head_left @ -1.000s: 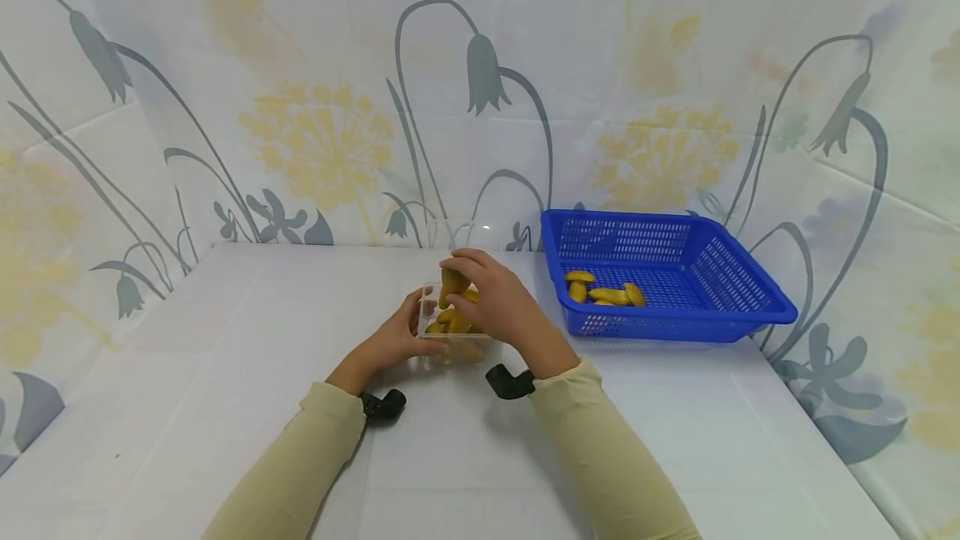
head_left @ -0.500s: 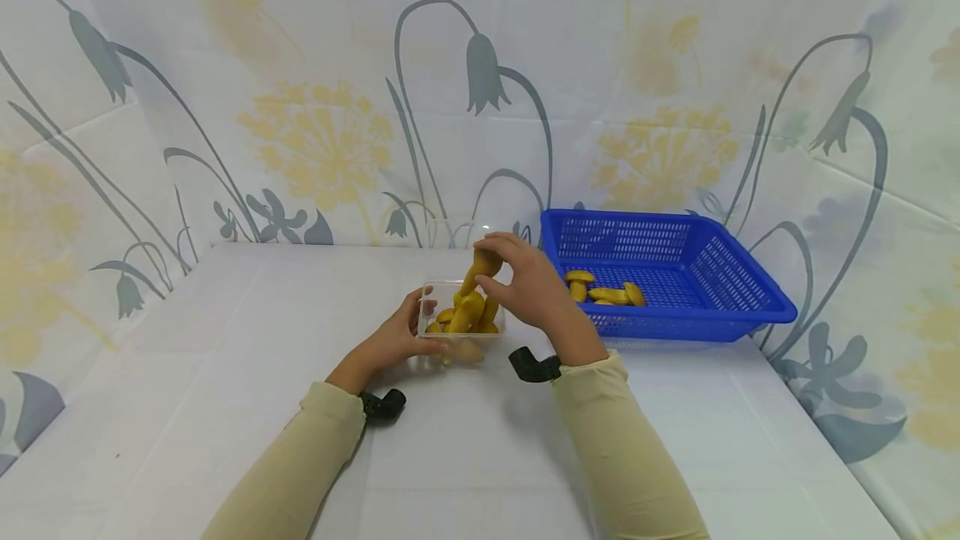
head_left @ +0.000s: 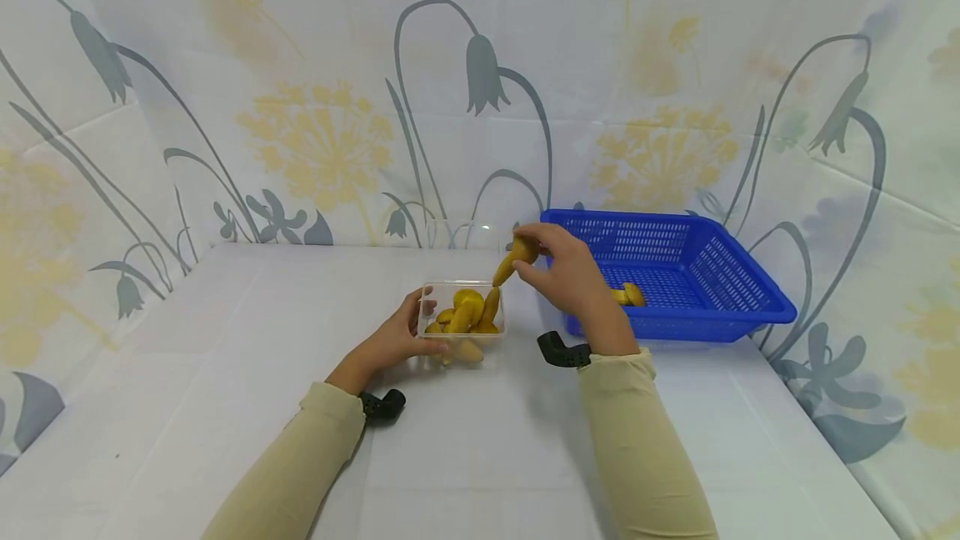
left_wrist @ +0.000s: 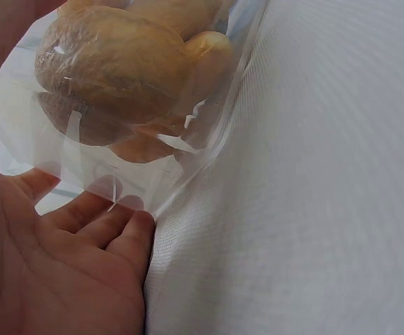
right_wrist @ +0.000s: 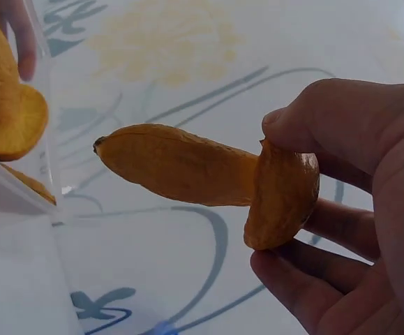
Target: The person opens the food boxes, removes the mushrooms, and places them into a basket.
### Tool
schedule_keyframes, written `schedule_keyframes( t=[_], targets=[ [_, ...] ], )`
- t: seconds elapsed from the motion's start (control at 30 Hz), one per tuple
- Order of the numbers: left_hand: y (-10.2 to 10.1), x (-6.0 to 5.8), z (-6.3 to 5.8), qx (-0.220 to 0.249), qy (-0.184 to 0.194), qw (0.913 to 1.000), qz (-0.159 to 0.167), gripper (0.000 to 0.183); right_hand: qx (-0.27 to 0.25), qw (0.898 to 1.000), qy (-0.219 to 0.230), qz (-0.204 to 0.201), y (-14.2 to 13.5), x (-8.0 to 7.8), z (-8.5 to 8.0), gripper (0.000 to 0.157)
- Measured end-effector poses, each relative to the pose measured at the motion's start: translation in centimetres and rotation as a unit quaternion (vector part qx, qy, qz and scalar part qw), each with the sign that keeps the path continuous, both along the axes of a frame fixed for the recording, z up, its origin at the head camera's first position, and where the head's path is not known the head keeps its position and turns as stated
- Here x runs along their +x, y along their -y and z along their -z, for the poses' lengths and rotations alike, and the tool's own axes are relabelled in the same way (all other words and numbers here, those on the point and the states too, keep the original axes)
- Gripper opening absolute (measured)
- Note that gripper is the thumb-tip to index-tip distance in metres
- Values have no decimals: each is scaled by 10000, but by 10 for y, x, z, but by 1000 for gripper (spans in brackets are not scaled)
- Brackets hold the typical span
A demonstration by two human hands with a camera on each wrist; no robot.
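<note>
My right hand [head_left: 566,273] pinches a yellow-brown mushroom [right_wrist: 181,167] by its cap, thumb on one side and fingers on the other. The stem points left, toward a clear plastic container [head_left: 461,335], and the hand is in the air between that and a blue basket. Several yellow mushrooms [head_left: 467,315] lie heaped inside the container. With thumb at the front and fingers around the left side, my left hand [head_left: 390,342] holds the container on the table. In the left wrist view, the fingertips [left_wrist: 140,223] show against the clear wall, with mushrooms [left_wrist: 111,70] behind it.
The blue perforated basket [head_left: 660,327] stands at the right, with a mushroom [head_left: 633,294] visible in it; my right hand hides part of its left end. A clear raised lid [head_left: 483,232] stands behind the container. Patterned cloth [head_left: 322,140] hangs behind the white table.
My right hand has moved right and slightly up with the mushroom, from over the container toward the blue basket. The left hand and container have stayed in place.
</note>
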State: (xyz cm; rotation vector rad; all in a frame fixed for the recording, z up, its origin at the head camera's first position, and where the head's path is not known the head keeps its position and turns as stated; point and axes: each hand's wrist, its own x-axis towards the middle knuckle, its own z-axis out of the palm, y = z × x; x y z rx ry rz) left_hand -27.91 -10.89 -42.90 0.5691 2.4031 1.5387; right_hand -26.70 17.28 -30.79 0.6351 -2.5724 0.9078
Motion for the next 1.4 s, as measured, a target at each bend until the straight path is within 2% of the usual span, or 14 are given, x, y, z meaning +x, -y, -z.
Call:
schedule_keyframes(
  t=[0.4,0.63,0.73,0.97,1.2,1.4],
  targets=[
    [1,0,1,-18,3,10000,39,107,-399,9953,676,566,-38,0,-8,47],
    [0,-1,0,-77,70,9999,-3,105,-461,9915,900,820,-61,0,-9,48],
    [-1,3,-6,-99,131,9999,13,104,-468,9897,965,952,-72,0,-7,50],
    [-4,22,-31,-101,225,9997,66,100,-481,9812,1311,1329,-95,3,-4,53],
    [-4,24,-34,-43,234,9997,73,100,-475,9714,1676,1612,-111,7,-4,57],
    [-5,24,-34,-85,237,9997,61,100,-331,9687,1754,1725,-124,7,1,57]
  ],
)
